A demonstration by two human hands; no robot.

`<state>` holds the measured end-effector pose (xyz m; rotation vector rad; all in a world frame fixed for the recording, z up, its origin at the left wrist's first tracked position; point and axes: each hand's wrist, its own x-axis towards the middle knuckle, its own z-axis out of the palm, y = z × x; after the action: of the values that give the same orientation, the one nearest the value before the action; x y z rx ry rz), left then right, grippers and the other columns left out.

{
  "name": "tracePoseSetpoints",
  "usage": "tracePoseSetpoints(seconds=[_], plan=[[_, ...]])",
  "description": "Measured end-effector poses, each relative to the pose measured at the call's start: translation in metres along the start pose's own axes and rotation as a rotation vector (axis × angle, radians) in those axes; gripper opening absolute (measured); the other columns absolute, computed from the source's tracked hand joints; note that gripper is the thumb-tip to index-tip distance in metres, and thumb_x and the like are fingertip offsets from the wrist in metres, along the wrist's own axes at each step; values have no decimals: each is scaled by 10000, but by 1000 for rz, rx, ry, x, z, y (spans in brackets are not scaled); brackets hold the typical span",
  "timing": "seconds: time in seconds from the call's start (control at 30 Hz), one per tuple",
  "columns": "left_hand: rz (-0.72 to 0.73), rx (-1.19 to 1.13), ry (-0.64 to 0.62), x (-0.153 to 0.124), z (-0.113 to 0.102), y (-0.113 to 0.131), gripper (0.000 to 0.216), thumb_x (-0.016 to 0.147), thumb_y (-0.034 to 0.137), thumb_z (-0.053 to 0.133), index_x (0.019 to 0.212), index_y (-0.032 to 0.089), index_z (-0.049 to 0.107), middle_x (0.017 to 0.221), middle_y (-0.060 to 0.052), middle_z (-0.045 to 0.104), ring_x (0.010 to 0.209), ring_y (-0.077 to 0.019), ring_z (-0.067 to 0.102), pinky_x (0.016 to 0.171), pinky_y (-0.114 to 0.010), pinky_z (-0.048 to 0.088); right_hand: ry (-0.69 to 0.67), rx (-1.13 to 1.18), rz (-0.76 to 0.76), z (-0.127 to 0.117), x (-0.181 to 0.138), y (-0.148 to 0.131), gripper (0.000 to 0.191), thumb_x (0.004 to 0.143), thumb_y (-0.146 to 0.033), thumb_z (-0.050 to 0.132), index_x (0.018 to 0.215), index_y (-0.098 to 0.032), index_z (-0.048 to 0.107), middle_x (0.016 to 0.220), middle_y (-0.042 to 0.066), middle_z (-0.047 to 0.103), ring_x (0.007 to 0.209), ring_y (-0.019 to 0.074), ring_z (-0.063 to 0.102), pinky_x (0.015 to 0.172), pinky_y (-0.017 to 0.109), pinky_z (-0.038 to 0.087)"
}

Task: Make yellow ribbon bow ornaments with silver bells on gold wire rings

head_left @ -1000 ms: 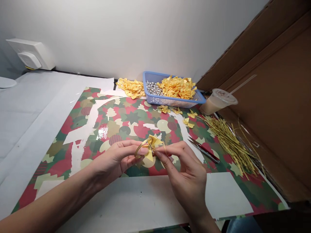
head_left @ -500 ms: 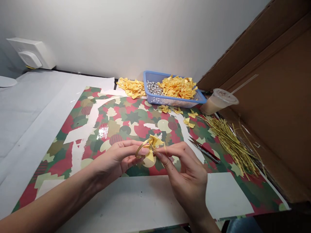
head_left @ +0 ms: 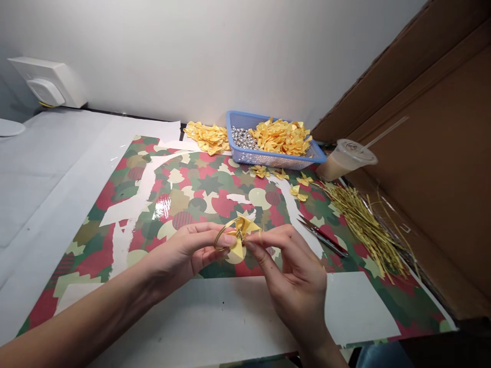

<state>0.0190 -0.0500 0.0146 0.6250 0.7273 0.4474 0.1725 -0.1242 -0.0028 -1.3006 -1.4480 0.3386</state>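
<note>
My left hand (head_left: 199,245) pinches a yellow ribbon bow (head_left: 245,225) together with a looped gold cord (head_left: 222,234), the loop curving up over the thumb. From the other side, my right hand (head_left: 295,255) has its thumb and index finger closed at the bow's middle. A thin gold strand (head_left: 261,230) rises by the right index finger, and something small and shiny sits at the bow's centre, too small to make out. Both hands are above the patterned sheet, with the bow between them.
A blue basket (head_left: 276,159) holds yellow bows and silver beads, with a pile of bows (head_left: 209,137) to its left. Loose bows (head_left: 298,194), snips (head_left: 324,237) and a bundle of gold cords (head_left: 368,230) lie right. A drink cup (head_left: 345,158) stands by the cardboard (head_left: 429,122).
Both hands stay almost in place. The bow has turned slightly, and the right fingertips have shifted a little at its middle.
</note>
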Motion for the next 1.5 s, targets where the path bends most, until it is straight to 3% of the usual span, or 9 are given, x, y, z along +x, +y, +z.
tracePoseSetpoints(seconds=[0.3,0.5,0.8,1.5], plan=[[7,-27,-17,-1,0,0,79,637,209,818,652,183,745,746,42,622,762,-69,529,722,-128,453,0,11,-10,0,0,0,184,837,-60,614,853,-236,662,748,-19,623,672,120,600,583,239,508],[-10,-17,40,-2,3,4,114,623,223,823,697,175,750,770,22,656,789,-89,539,725,-141,459,11,7,-6,0,-2,2,174,839,-65,622,861,-232,663,743,-20,601,661,112,585,581,236,502],[7,-46,-38,-2,2,1,75,650,205,814,676,180,749,730,41,656,755,-68,537,716,-123,456,25,26,-22,1,-3,2,200,836,-51,617,884,-239,666,763,-18,619,684,117,589,590,240,505],[-26,-22,31,-2,1,2,128,606,229,859,685,214,759,740,57,705,767,-60,578,730,-114,458,22,11,-24,-1,-2,3,190,836,-49,619,871,-232,657,753,-40,600,686,88,568,597,203,480]])
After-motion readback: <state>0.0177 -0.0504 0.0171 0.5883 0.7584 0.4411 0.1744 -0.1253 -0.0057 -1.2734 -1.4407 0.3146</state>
